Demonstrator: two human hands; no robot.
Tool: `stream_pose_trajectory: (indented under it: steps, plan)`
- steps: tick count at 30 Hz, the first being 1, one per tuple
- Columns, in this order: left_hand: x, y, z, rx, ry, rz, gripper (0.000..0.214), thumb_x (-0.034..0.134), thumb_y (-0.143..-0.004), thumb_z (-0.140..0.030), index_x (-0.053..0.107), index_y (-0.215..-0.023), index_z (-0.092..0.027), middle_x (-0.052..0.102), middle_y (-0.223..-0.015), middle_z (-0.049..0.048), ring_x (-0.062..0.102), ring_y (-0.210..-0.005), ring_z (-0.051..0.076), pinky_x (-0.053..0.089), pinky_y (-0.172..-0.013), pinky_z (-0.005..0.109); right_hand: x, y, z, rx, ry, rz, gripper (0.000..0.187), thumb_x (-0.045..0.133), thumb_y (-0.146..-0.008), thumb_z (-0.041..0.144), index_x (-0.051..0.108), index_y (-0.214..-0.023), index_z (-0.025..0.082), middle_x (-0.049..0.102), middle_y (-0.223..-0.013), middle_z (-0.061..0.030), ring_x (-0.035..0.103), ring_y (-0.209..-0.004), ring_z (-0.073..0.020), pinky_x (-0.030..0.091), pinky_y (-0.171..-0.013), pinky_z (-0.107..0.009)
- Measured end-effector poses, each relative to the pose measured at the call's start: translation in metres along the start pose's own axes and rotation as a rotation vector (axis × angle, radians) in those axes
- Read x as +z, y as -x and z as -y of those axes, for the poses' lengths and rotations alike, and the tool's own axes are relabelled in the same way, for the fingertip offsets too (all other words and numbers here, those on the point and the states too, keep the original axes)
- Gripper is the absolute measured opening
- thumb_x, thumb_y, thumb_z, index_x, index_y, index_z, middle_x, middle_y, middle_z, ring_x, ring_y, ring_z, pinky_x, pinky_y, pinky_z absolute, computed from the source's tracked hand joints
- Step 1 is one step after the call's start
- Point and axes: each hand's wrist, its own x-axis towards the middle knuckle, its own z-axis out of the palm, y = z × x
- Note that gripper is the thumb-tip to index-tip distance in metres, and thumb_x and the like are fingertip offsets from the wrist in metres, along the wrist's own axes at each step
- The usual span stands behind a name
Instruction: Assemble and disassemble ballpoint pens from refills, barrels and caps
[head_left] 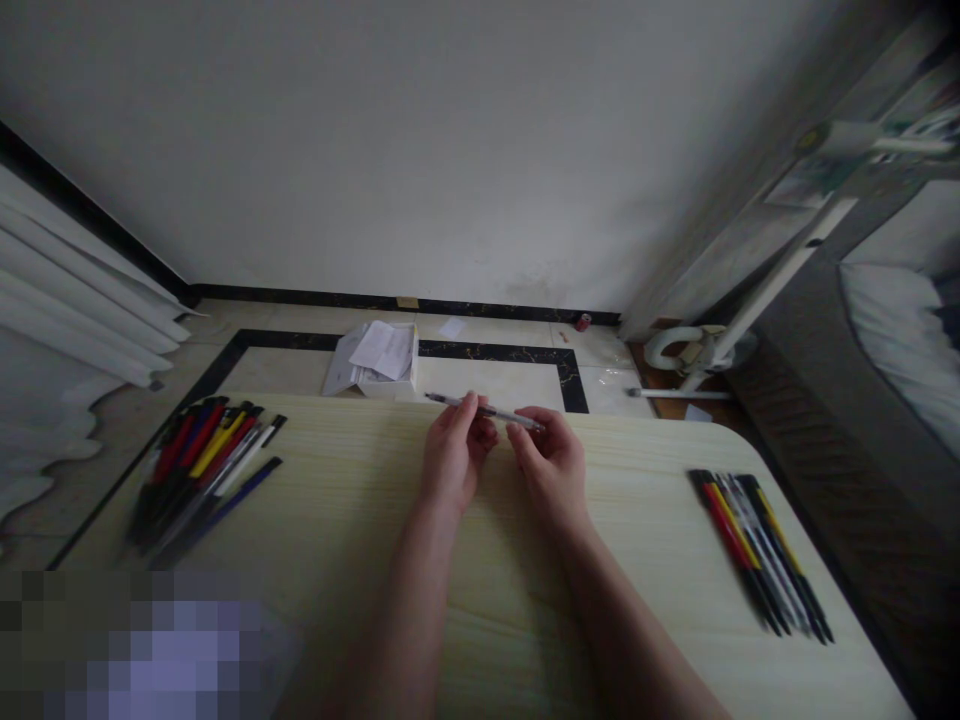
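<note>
A slim clear pen is held level above the table's far edge, between both hands. My left hand pinches it toward its dark-tipped left end. On its right end, the fingers of my right hand are closed. At the left of the table lies a fanned pile of pens in red, yellow, blue, black and clear. To the right, several more pens lie side by side in a row, red, yellow, black and clear.
The pale wooden table has a rounded far right corner. Beyond it, an open white box with papers stands on the tiled floor. A white metal stand rises at the right, and a white curtain hangs at the left.
</note>
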Motion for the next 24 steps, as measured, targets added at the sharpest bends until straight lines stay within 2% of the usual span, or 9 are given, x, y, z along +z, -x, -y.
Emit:
stream_pose_trajectory:
  steps: [12, 17, 24]
  plan:
    - [-0.0014, 0.0006, -0.0009, -0.022, 0.015, 0.049, 0.021, 0.067, -0.066, -0.029, 0.059, -0.078, -0.013, 0.056, -0.069, -0.0005, 0.049, -0.052, 0.005, 0.040, -0.049, 0.020, -0.0011, 0.0007, 0.0027, 0.033, -0.048, -0.003, 0.022, 0.060, -0.072, 0.033, 0.056, -0.086, 0.018, 0.057, -0.071, 0.0007, 0.049, -0.054, -0.0092, 0.036, -0.046, -0.021]
    - [-0.0014, 0.0014, -0.0009, -0.073, 0.028, 0.049, 0.021, 0.067, -0.066, -0.028, 0.059, -0.078, -0.014, 0.056, -0.070, -0.0006, 0.049, -0.052, 0.005, 0.040, -0.049, 0.019, -0.0026, 0.0003, 0.0024, 0.031, -0.038, -0.028, 0.024, 0.059, -0.073, 0.035, 0.057, -0.088, 0.017, 0.057, -0.072, -0.0008, 0.049, -0.055, -0.0095, 0.037, -0.046, -0.021]
    - [-0.0044, -0.0008, -0.0048, -0.138, 0.175, 0.059, 0.019, 0.067, -0.067, -0.027, 0.060, -0.078, -0.014, 0.055, -0.066, -0.0015, 0.047, -0.052, 0.004, 0.040, -0.049, 0.017, -0.0011, 0.0003, 0.0003, 0.024, -0.041, 0.009, 0.026, 0.063, -0.070, 0.036, 0.054, -0.087, 0.019, 0.052, -0.065, 0.0028, 0.044, -0.050, -0.0084, 0.035, -0.045, -0.021]
